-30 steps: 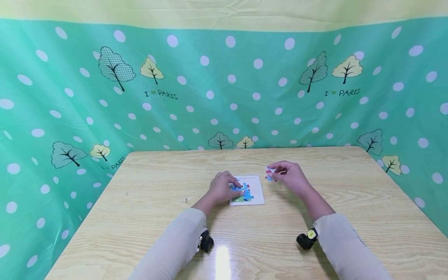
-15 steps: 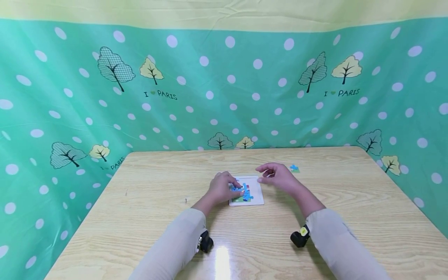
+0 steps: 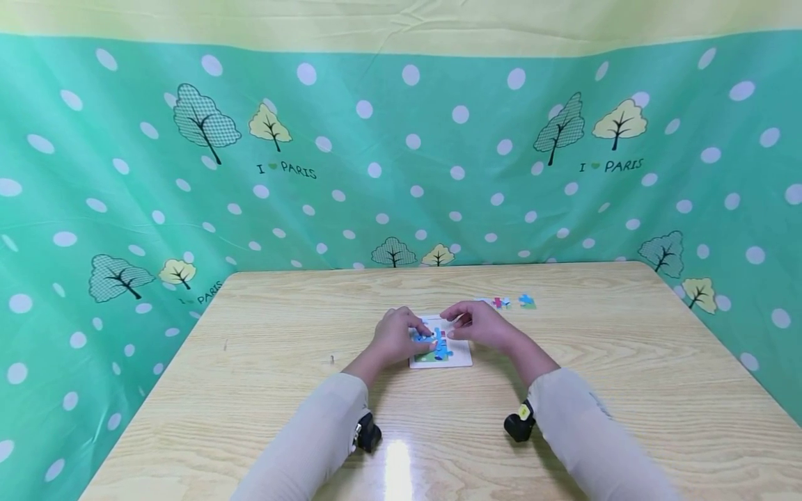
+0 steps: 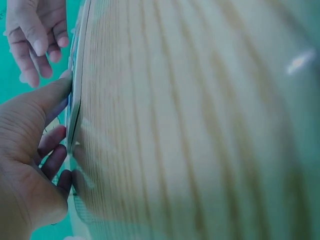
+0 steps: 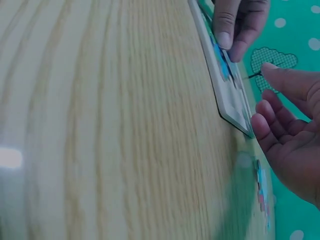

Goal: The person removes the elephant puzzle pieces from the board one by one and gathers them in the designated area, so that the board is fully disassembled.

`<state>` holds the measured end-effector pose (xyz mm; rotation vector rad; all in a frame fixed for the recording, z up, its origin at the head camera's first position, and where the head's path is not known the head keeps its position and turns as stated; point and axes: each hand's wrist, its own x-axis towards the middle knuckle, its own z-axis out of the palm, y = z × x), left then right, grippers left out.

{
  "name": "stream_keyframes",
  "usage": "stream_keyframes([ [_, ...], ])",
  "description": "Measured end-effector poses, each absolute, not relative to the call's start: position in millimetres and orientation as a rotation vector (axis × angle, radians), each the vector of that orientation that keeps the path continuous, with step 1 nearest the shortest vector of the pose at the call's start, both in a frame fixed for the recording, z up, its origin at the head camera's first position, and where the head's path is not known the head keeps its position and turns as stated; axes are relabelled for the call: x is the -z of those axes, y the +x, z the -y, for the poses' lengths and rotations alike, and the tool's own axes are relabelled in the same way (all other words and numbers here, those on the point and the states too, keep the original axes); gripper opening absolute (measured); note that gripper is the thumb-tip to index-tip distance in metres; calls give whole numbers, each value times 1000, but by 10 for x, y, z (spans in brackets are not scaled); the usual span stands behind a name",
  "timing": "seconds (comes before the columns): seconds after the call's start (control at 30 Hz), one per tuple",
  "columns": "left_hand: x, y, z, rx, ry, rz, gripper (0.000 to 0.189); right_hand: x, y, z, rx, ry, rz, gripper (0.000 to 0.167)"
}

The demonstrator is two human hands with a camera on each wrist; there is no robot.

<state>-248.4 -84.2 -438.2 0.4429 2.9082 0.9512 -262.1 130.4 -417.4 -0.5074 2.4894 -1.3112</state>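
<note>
My left hand (image 3: 396,337) rests on a small white puzzle board (image 3: 464,355), its thumb and index finger pressing onto the joined blue and green jigsaw pieces (image 3: 442,345). In the left wrist view, the left thumb (image 4: 59,92) touches the board's face. My right hand (image 3: 481,324) hovers over the board's right side with nothing in it. Its thumb and fingers stand apart in the right wrist view, where the right hand (image 5: 295,130) shows beside the board's edge (image 5: 235,102). The left hand hides part of the picture.
Beyond the right hand lie a red-and-white jigsaw piece (image 3: 500,303) and a blue-and-green one (image 3: 527,300) on the wooden table (image 3: 301,313). A tiny object (image 3: 332,359) lies left of the left hand. A green dotted cloth (image 3: 351,167) hangs behind the table.
The right hand held a red-and-white jigsaw piece one second ago; it has let it go beside the blue-and-green piece and moved left over the board. The left hand has stayed put.
</note>
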Motion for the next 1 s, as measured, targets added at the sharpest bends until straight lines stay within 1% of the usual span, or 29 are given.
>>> stream_keyframes([
  [0.33,4415,-2497,857,-965,481,-2915,19,4201,-2641,-1186,1094,-553,-2571,37],
  [0.73,4345,-2484,903,-1057,517,-2831,21,4182,-2652,-1125,1048,-518,-2554,36],
  [1.0,4337,-2516,966,-1066,568,-2771,32,4193,-2664,-1126,1020,-522,-2553,36],
])
